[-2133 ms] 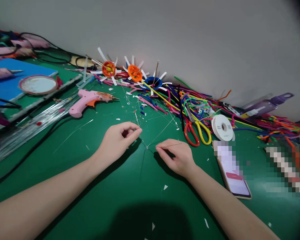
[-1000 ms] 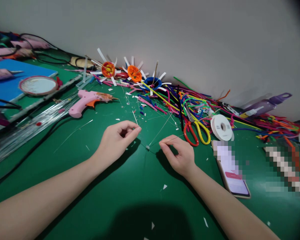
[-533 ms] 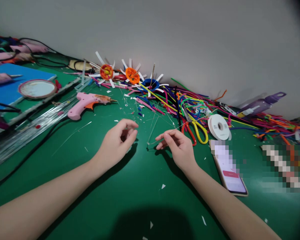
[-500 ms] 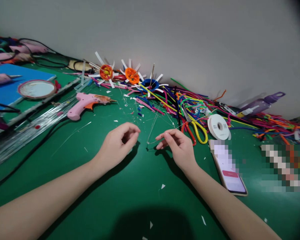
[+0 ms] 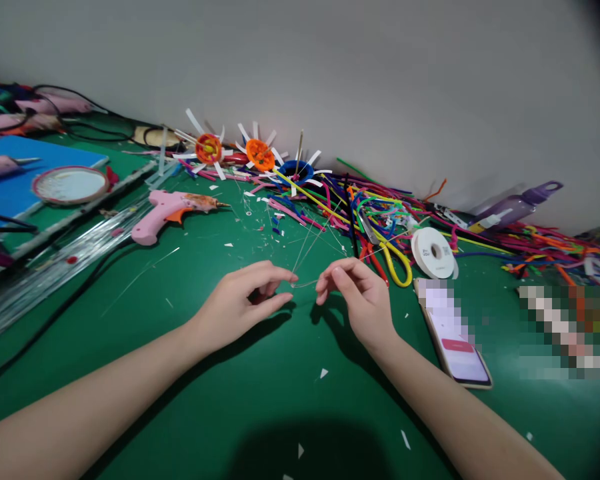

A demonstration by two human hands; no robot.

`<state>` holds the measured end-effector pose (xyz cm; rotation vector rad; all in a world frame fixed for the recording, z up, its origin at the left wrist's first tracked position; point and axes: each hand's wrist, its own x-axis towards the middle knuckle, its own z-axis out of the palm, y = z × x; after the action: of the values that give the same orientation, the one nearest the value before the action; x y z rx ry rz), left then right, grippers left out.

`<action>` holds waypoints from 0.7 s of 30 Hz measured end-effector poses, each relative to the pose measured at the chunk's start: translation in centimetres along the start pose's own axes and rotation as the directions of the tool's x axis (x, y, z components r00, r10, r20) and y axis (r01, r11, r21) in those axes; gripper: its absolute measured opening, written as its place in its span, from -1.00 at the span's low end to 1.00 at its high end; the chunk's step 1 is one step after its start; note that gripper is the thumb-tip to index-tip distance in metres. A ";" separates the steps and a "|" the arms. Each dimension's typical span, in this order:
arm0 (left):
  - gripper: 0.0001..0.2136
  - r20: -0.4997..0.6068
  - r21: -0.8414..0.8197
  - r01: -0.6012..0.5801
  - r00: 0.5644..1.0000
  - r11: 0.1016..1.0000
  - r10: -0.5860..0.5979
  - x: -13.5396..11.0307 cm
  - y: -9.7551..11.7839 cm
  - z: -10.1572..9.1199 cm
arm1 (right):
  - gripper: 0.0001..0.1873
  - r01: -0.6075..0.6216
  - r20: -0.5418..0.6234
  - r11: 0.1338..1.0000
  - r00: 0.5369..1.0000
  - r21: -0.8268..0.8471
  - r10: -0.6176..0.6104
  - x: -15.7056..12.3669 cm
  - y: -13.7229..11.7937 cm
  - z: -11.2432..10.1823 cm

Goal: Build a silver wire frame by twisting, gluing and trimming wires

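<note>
My left hand and my right hand meet over the green table, both pinching thin clear strands joined at a small knot between the fingertips. The strands fan up and away toward the pile of coloured pipe cleaners. Left thumb and forefinger close on the knot end. Right thumb and forefinger pinch a strand a little to the right.
A pink glue gun lies left of my hands. Red and yellow scissors, a white ribbon spool and a phone lie to the right. Three paper-and-pipe-cleaner flowers stand by the wall. A purple bottle lies far right.
My hands have come closer together. The left hand let go of one strand and reached right to the knot; the right hand lifted its strand off the table.
</note>
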<state>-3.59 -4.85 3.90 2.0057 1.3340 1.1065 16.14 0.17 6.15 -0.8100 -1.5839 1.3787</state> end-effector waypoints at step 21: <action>-0.91 -0.192 0.244 -0.172 0.956 0.954 0.221 -0.2 -0.1 -0.5 | -0.77 0.245 -0.275 0.908 0.897 -0.339 -0.345 0.7 -1.7 -1.5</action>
<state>-4.13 -5.00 4.06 2.2776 1.4468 1.3517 17.27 1.15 7.97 -0.8778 -1.5861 0.7474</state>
